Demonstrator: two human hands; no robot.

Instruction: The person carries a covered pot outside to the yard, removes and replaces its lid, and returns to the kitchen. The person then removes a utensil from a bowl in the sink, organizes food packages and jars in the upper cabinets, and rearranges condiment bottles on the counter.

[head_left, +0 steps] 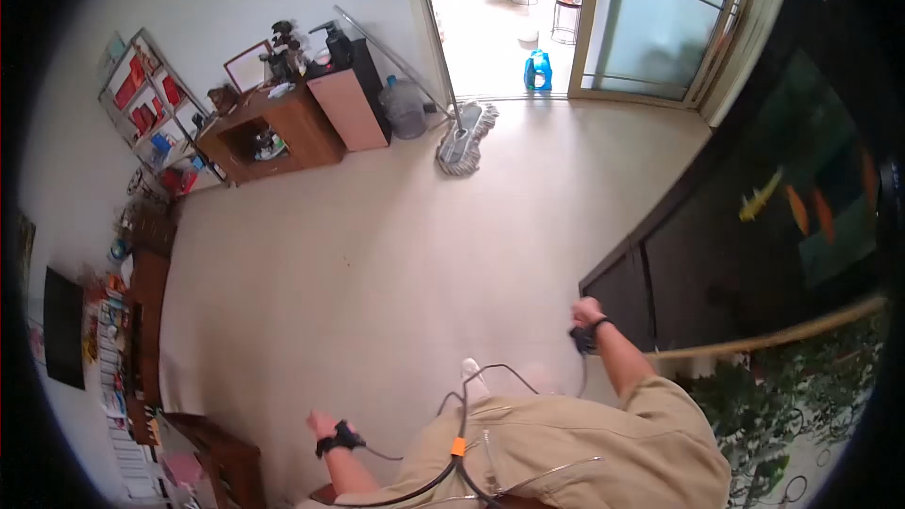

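My left hand hangs low over the pale floor, holding nothing I can see, its fingers loosely apart. A black strap with a small device circles that wrist. On the other side, my right hand is curled closed beside the near corner of the dark fish tank; nothing shows in it, and I cannot tell whether it touches the tank. Another strapped black device sits on the right wrist. Thin cables run from both wrists towards my beige clothing.
A grey mop leans by the doorway, near a large water bottle and a wooden cabinet. A blue package stands past the sliding door. Leafy plants are at right; a wooden stand is at lower left.
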